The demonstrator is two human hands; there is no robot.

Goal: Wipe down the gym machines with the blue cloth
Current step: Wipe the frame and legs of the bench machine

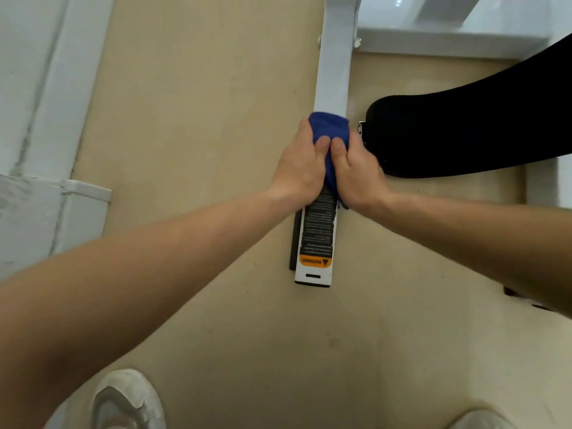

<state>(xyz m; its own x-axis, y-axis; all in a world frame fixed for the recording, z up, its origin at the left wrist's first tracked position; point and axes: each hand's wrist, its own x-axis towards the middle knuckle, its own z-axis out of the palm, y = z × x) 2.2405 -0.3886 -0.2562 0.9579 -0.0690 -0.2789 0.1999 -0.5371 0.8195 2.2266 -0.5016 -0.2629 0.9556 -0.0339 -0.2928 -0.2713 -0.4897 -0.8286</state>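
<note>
Grip first: the left hand [296,165] and the right hand [356,176] both curl round the blue cloth [328,126], one on each side, with the thumbs lying close together on top. The cloth is bunched and wrapped over a white bar [335,72] of the gym machine, about halfway along the part that shows. Holding it from both sides most likely lets the cloth hug the top and both faces of the bar at once, so one slide along it would clean all three. How far the fingers reach underneath cannot be seen.

Just near of the hands, a warning sticker [315,236] with an orange band covers the bar's near end, which stops over the beige floor [201,119]. Far of the cloth, the bare bar runs away to a bolted joint with the rest of the white frame.

Right of the hands, close beside the bar, sits a black pad [479,125], not yet touched by the cloth. Well to the left stands another white frame [71,72]. At the near edge, two pale shoes [127,400] are planted either side of the bar's line, which suits a person bending over it.
</note>
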